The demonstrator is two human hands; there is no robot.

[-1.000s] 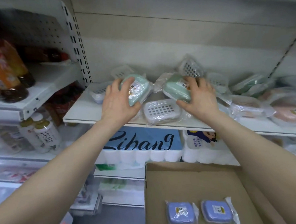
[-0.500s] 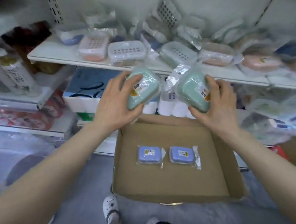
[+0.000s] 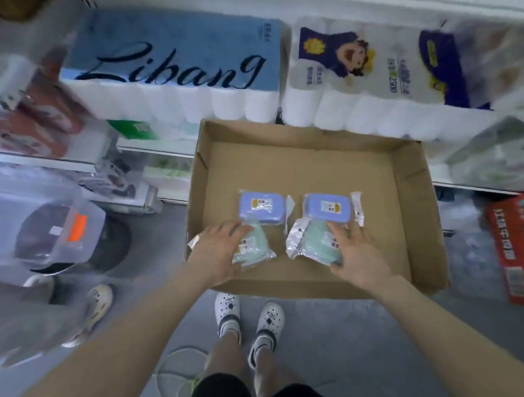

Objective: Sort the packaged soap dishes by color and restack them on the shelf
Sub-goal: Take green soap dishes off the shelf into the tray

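Your left hand and right hand are each gripping a light, crinkly-wrapped green soap dish near the box's front edge; the slippery film is calling for a hold across the rigid shell.

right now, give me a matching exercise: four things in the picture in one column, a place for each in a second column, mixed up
Things:
1. left hand
2. right hand
3. left blue soap dish
4. cardboard box

Places:
A. in the box, beyond the left green soap dish
B. on the left green soap dish
C. in front of the toilet roll packs
D. on the right green soap dish

Pairs: 1-B, 2-D, 3-A, 4-C
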